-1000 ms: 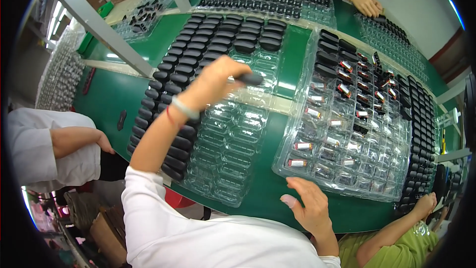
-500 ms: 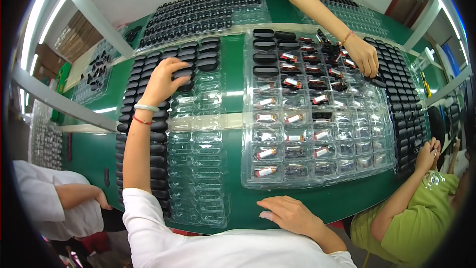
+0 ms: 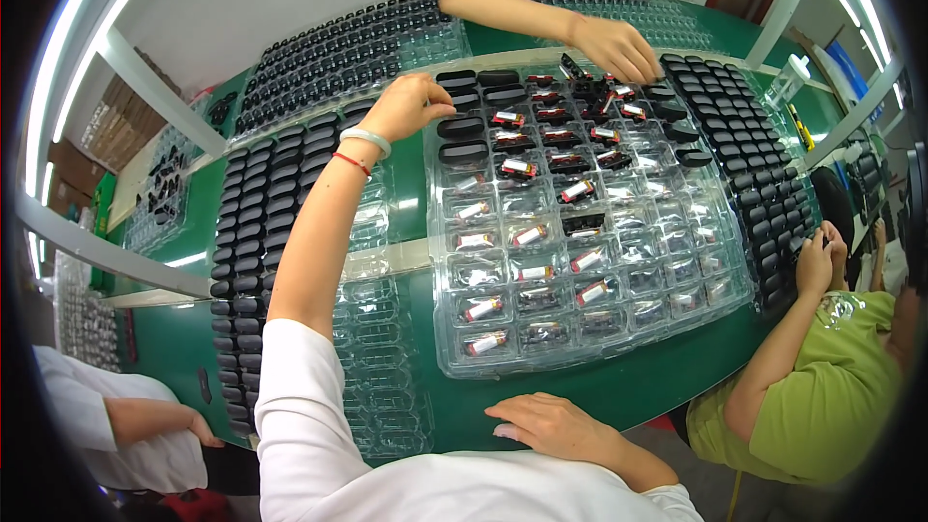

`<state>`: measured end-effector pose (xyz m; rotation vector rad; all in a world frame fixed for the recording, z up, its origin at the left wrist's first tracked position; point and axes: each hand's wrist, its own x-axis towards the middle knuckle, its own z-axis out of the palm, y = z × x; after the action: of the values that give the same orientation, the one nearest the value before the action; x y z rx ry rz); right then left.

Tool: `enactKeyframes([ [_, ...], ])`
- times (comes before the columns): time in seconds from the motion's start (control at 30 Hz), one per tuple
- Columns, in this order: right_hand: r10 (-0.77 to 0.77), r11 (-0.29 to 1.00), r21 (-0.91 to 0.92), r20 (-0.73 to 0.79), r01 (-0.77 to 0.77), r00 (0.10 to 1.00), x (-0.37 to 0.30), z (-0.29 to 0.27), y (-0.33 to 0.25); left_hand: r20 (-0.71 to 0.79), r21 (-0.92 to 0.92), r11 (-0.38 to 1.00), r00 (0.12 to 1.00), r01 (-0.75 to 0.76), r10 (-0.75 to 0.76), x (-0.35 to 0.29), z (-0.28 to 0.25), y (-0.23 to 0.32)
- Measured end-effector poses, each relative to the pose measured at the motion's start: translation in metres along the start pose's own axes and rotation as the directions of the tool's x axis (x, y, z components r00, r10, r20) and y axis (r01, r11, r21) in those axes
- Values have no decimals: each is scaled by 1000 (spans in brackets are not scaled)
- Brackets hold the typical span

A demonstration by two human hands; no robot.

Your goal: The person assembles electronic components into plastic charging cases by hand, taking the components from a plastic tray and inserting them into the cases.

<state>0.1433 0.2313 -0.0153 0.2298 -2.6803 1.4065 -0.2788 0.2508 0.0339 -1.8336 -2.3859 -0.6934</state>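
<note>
The left hand (image 3: 406,104) is curled beside a black case (image 3: 456,80) in the far-left corner of the clear tray (image 3: 522,364); I cannot tell whether it grips anything. The right hand (image 3: 553,424), fingers extended, holds nothing.

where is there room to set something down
Green table lies bare between the central tray and right hand, and in the gap to the left tray. Crowded: the central tray's far rows, with black cases, left hand and a co-worker's hand.

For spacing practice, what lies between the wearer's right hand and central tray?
Head view: bare green tabletop separates the right hand from the central tray.
</note>
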Motion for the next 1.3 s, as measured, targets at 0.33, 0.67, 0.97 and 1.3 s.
enactKeyframes([
  [0.33,20,997,80,2,-20,1000,-8,11,2,-69,126,987,994,97,-89,61,30,-53],
  [0.67,129,981,146,4,-129,992,-14,7,12,180,226,971,983,-71,30,91,15,-51],
  [0.97,-129,974,-206,-193,89,973,37,-78,-14,217,-185,902,911,390,-350,8,-65,-9],
  [1.3,38,792,-568,-322,-225,946,177,-137,108,555,-764,78,714,641,-427,-181,-89,104],
])
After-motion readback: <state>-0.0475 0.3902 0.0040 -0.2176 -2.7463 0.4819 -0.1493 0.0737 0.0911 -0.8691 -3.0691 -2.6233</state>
